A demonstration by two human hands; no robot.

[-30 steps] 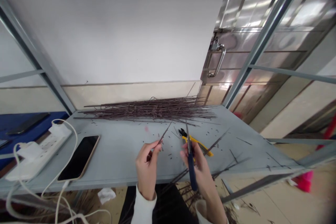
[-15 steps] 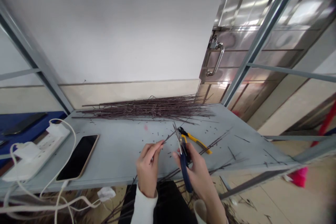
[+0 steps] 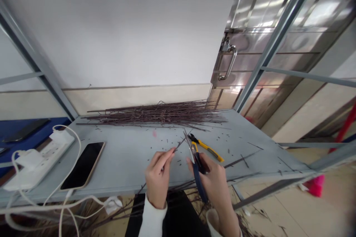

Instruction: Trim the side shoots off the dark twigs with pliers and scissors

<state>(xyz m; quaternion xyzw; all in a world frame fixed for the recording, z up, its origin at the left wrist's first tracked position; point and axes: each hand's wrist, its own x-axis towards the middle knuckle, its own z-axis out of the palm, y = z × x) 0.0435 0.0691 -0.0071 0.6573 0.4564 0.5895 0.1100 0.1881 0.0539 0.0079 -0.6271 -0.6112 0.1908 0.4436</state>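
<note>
My left hand (image 3: 158, 174) pinches a thin dark twig (image 3: 180, 143) between thumb and fingertips, its free end pointing up and right. My right hand (image 3: 214, 176) is wrapped round the dark blue handles of a pair of scissors (image 3: 192, 149). The blades point away from me, and the twig's far end lies close beside them; I cannot tell whether they touch. Just past my right hand, yellow-handled cutting pliers (image 3: 207, 148) lie on the grey shelf (image 3: 125, 159). More loose twigs (image 3: 241, 160) stretch to the right beneath and beyond my right hand.
A long bundle of dark twigs (image 3: 155, 114) lies along the wall. At left are a phone (image 3: 82, 166), a white power strip (image 3: 41, 163) and cables. Small twig scraps dot the shelf. Metal posts (image 3: 280, 37) frame both sides, and more branches (image 3: 125, 209) lie across my lap.
Both hands have shifted very slightly, the right one a little to the right with the scissors. The loose twigs beyond the right hand have moved further right, and branches over my lap have shifted.
</note>
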